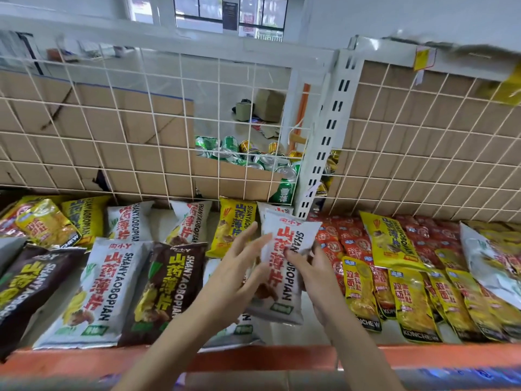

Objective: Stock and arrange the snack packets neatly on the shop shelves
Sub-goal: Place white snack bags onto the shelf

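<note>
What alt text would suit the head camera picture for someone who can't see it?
Two hands hold a white snack packet above a shop shelf: the left hand lies flat against its side, the right hand grips its edge. Many other packets, brown, white, yellow and red, cover the shelf before a white wire grid.

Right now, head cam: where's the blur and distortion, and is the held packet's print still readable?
Head view: wide-angle bowing of the wire grid and orange shelf edge; heavy smear in the top right corner; left hand slightly motion-blurred; print on the white packet in the right hand legible; light soft and even, no hard shadows.
</note>
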Action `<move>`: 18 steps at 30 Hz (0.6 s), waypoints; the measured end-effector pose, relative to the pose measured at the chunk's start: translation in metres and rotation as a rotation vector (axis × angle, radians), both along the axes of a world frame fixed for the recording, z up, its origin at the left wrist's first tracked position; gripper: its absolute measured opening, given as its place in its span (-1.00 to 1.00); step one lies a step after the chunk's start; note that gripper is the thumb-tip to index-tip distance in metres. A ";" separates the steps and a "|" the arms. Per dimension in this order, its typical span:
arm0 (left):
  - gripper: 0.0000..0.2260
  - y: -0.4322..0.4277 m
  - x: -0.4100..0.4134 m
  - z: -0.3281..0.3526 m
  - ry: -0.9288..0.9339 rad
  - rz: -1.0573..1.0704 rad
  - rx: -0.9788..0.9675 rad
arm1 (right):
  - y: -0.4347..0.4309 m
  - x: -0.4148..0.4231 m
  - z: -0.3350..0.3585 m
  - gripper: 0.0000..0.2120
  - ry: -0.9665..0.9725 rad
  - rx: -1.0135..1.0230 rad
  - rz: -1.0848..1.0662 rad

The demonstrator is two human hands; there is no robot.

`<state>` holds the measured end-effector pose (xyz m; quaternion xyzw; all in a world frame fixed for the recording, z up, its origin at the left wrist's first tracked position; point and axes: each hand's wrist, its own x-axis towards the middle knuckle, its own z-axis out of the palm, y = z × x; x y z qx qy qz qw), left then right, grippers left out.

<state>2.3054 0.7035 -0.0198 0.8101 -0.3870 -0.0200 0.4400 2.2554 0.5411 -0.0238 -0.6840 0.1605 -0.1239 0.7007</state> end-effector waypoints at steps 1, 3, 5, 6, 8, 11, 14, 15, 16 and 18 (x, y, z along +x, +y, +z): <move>-0.60 0.004 0.001 -0.003 -0.013 0.029 0.011 | -0.005 -0.004 -0.003 -0.71 0.008 -0.026 -0.013; -0.57 0.014 0.003 -0.009 -0.053 0.122 0.071 | -0.015 -0.011 -0.009 -0.63 0.041 -0.081 -0.033; -0.55 0.026 0.007 -0.016 -0.134 0.236 0.155 | -0.023 -0.017 -0.020 -0.38 0.098 -0.085 -0.057; -0.52 0.031 0.007 -0.019 -0.172 0.285 0.204 | -0.028 -0.019 -0.028 -0.34 0.138 -0.079 -0.057; -0.44 0.040 0.008 -0.024 -0.176 0.365 0.295 | -0.033 -0.021 -0.040 -0.44 0.188 -0.092 -0.013; -0.40 0.049 0.007 -0.030 -0.167 0.429 0.385 | -0.027 -0.022 -0.041 -0.56 0.227 -0.071 0.029; -0.40 0.053 0.005 -0.032 -0.189 0.460 0.440 | -0.021 -0.017 -0.045 -0.31 0.272 -0.178 0.011; -0.39 0.053 0.004 -0.033 -0.186 0.470 0.445 | -0.019 -0.016 -0.048 -0.24 0.282 -0.272 0.025; -0.38 0.054 0.003 -0.032 -0.177 0.478 0.454 | -0.018 -0.016 -0.047 -0.25 0.300 -0.370 0.032; -0.34 0.057 0.003 -0.033 -0.155 0.484 0.482 | -0.017 -0.018 -0.047 -0.31 0.310 -0.584 0.002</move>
